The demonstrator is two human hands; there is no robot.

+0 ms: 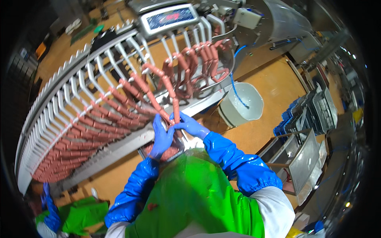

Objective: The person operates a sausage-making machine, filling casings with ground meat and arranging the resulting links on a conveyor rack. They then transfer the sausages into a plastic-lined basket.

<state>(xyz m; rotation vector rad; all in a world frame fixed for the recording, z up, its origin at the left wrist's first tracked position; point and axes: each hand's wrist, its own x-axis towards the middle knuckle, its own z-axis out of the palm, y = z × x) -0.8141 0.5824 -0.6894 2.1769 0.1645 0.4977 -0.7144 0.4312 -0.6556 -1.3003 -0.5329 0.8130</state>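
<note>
Strings of linked pink sausages (168,85) hang from the white hooks of a curved rack. Both my hands are in blue gloves at the low end of one string, in front of my green apron. Between the thumb and fingers of my right hand (191,125) is a sausage link, just below the right strand. Alongside, my left hand (161,137) has its fingers closed around the end of the left strand, its thumb near the right hand. The fingers partly hide the links they hold. Under my hands is a tray of reddish meat (168,153).
The curved hook rack (85,67) sweeps leftward, loaded with sausages. A display unit (170,18) stands above it. Rightward are a white bucket (243,103) with a blue hose, blue crates (291,117) and a metal cart (295,158). A co-worker's gloved hand (46,188) shows lower left.
</note>
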